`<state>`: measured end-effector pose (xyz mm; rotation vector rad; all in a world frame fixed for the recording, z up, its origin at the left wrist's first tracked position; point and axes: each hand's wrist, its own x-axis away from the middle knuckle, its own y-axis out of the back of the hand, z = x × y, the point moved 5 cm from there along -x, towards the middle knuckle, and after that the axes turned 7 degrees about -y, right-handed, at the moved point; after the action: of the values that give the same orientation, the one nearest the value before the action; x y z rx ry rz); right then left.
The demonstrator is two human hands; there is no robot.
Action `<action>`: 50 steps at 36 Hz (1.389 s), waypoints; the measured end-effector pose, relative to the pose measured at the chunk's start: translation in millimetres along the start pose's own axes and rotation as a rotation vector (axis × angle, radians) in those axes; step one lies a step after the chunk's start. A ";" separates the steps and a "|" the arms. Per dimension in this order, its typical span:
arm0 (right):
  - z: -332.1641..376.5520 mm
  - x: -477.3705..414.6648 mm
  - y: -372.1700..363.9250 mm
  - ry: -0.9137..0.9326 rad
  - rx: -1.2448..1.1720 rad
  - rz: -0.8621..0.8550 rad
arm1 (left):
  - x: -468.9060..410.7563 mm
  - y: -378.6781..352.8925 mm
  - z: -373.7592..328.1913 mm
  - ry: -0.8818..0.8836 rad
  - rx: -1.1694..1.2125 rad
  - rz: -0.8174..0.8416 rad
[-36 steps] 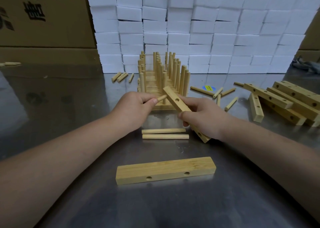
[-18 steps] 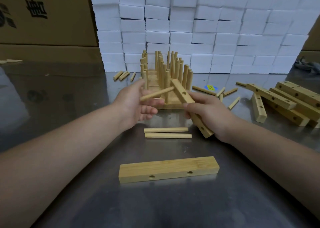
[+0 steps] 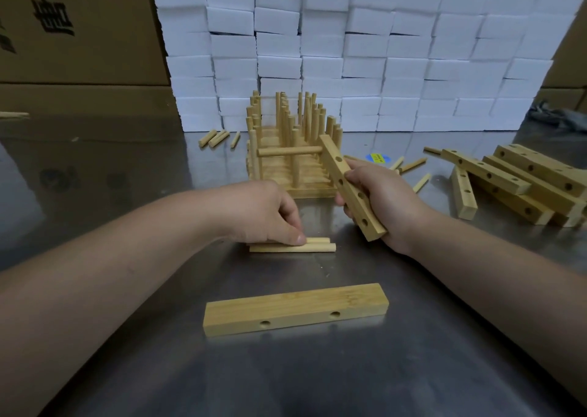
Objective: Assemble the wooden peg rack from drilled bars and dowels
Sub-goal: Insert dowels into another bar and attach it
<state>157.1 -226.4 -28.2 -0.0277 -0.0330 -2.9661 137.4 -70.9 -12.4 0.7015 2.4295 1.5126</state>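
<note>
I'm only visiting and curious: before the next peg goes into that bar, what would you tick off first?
1. First dowel seated in held bar: ok, it juts sideways from the top hole.
2. Right hand grip on that bar: ok, fingers wrapped round it.
3. Free holes for more pegs: ok, several show below the dowel.
4. Left hand has next dowel: cannot tell, fingertips touch it as it lies on the table.
5. Second bar ready: ok, flat nearby, two holes facing the camera.
</note>
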 end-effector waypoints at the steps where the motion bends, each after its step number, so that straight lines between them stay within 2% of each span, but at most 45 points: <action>1: 0.4 -0.4 -0.4 0.005 0.002 -0.002 | 0.5 0.4 -0.2 0.000 -0.010 0.016; 9: 0.4 -1.2 -0.9 0.020 0.014 -0.007 | 2.6 -2.2 -6.3 -0.030 -0.080 0.077; 15: 0.2 -1.7 -1.3 0.043 0.018 -0.014 | -0.4 -5.5 -9.2 -0.087 -0.018 -0.005; 18: 0.2 -1.5 -1.2 0.047 0.010 -0.025 | -2.8 -6.7 -9.1 -0.108 0.099 -0.134; 23: 1.8 0.2 -0.9 0.039 -0.019 -0.026 | 0.4 -0.7 -7.6 -0.155 0.282 -0.460; 27: 2.4 1.1 -0.2 0.037 -0.020 -0.052 | 2.4 2.8 -6.7 -0.159 0.302 -0.542; 31: 3.3 1.1 -1.1 0.041 -0.024 -0.046 | 2.8 9.4 -3.5 -0.160 0.384 -0.555; 36: 3.7 2.2 -2.8 0.058 -0.015 -0.051 | 0.4 2.9 -1.7 -0.171 0.323 -0.508; 42: 6.1 5.3 -3.0 0.089 -0.003 -0.061 | -0.8 -1.9 5.4 -0.205 0.351 -0.514; 50: 7.7 9.1 -5.3 0.145 0.091 -0.065 | 0.4 -0.2 6.6 -0.268 0.258 -0.541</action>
<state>147.3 -222.5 -20.4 0.2034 -0.1531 -3.0188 139.7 -65.5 -15.6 0.2279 2.3599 0.8540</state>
